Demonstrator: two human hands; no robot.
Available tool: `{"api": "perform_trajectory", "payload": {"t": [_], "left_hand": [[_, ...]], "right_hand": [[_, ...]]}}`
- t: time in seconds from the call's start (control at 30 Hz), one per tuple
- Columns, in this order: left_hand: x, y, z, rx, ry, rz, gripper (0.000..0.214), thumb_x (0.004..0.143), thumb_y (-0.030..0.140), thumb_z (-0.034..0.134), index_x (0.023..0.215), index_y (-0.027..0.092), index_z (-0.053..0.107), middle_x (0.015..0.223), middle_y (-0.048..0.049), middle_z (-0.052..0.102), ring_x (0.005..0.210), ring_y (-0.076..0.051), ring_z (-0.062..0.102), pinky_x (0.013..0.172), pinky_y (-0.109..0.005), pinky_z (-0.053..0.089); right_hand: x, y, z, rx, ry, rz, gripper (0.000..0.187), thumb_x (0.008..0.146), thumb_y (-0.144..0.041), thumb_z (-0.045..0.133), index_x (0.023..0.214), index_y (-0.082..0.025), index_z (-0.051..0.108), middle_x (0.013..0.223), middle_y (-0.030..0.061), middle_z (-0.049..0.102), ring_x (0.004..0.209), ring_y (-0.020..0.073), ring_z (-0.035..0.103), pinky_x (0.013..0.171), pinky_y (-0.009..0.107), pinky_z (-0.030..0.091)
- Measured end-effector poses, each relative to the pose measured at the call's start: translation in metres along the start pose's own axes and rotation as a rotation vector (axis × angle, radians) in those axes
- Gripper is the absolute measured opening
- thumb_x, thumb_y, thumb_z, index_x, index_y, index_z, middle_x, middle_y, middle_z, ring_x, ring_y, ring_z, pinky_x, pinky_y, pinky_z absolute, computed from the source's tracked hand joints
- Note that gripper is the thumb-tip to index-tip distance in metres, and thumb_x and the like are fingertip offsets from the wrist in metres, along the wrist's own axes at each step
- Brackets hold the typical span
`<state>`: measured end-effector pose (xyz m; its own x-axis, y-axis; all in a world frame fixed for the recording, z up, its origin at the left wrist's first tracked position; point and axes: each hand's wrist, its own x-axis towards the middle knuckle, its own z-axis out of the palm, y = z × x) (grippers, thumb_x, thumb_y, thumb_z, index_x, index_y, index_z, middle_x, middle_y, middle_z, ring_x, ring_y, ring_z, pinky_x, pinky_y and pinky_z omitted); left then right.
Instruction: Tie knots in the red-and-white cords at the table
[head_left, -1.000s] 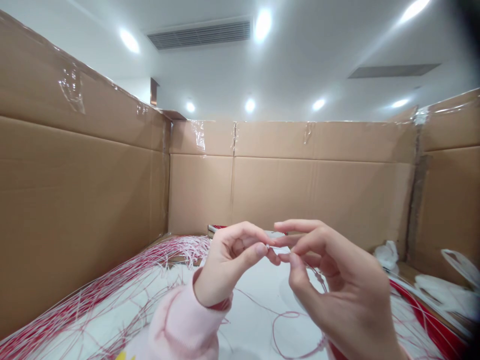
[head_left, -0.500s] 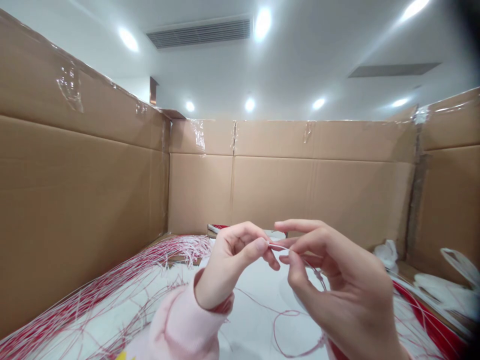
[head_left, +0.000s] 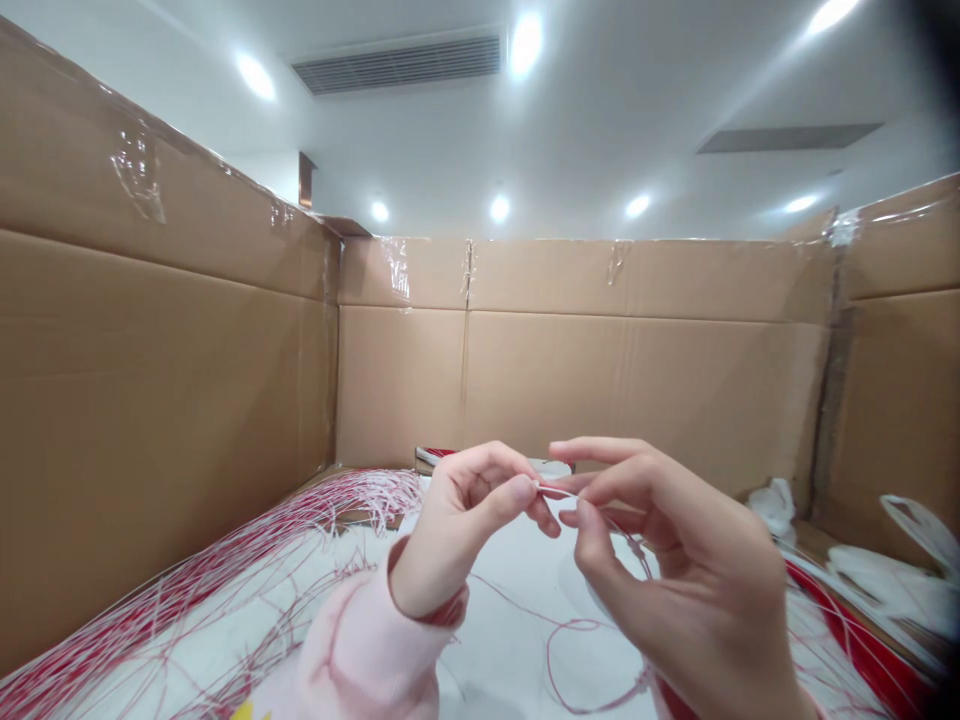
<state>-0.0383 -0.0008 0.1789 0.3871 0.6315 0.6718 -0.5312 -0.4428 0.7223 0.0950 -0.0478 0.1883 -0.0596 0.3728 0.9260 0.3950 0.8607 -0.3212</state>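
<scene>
Between my two hands runs a short, slightly bowed stretch of thin white and red cord (head_left: 556, 491). My left hand (head_left: 480, 500) pinches one end between thumb and forefinger. Thumb and forefinger of my right hand (head_left: 675, 550) close on the same cord a little to the right, its other fingers spread. From the right hand the cord hangs down with small knots (head_left: 636, 547) showing near the palm. Below, a pinkish loop of cord (head_left: 551, 670) lies on the white surface (head_left: 517, 590), partly hidden by the right hand.
A thick bundle of red and white cords (head_left: 187, 590) spreads along the left side. Cardboard walls (head_left: 555, 380) enclose the left, back and right. White plastic bags (head_left: 889, 585) and a red strip (head_left: 855, 630) lie at the right.
</scene>
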Motion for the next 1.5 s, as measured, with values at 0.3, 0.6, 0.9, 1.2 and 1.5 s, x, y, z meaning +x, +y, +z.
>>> {"api": "perform_trajectory", "payload": {"t": [0.3,0.6,0.9,1.2,1.5], "left_hand": [[-0.002,-0.001,0.006,0.076,0.068,0.077,0.009,0.077,0.014,0.051,0.075,0.014,0.06,0.064,0.0,0.062,0.063,-0.009,0.059,0.062,-0.02,0.047],[-0.006,0.003,0.01,0.27,0.083,0.169,0.018,0.079,0.014,0.048,0.082,0.018,0.065,0.075,-0.0025,0.066,0.072,-0.012,0.06,0.067,-0.02,0.048],[-0.006,0.0,0.005,0.504,0.185,0.219,0.004,0.074,0.016,0.054,0.072,0.016,0.057,0.068,-0.0006,0.057,0.066,-0.011,0.054,0.063,-0.022,0.044],[-0.006,0.001,0.004,0.663,0.218,0.304,0.007,0.075,0.016,0.052,0.069,0.015,0.054,0.064,-0.0002,0.056,0.061,-0.009,0.051,0.059,-0.021,0.042],[-0.001,-0.007,0.006,0.661,0.225,0.327,0.008,0.072,0.02,0.056,0.066,0.015,0.055,0.061,-0.0004,0.055,0.057,-0.01,0.053,0.057,-0.022,0.044]], "right_hand": [[0.002,0.002,0.0,-0.041,-0.003,-0.038,0.015,0.066,-0.001,0.053,0.068,-0.016,0.051,0.091,0.005,0.058,0.078,0.0149,0.059,0.056,0.021,0.056],[0.003,0.007,-0.001,-0.061,0.002,-0.038,0.013,0.066,-0.003,0.053,0.067,-0.017,0.051,0.091,0.0061,0.058,0.082,0.0164,0.059,0.059,0.023,0.055],[0.004,0.004,-0.001,-0.061,-0.019,-0.026,0.012,0.067,-0.005,0.053,0.068,-0.017,0.052,0.091,0.0054,0.058,0.083,0.0154,0.058,0.057,0.021,0.055],[0.005,0.004,-0.006,-0.175,-0.087,-0.021,0.011,0.067,-0.008,0.054,0.071,-0.018,0.054,0.098,0.0033,0.058,0.085,0.0151,0.058,0.063,0.022,0.053],[0.009,-0.001,-0.024,-0.157,-0.335,0.22,0.008,0.073,-0.014,0.052,0.08,-0.018,0.053,0.071,-0.0005,0.061,0.064,0.0108,0.059,0.059,0.02,0.049]]}}
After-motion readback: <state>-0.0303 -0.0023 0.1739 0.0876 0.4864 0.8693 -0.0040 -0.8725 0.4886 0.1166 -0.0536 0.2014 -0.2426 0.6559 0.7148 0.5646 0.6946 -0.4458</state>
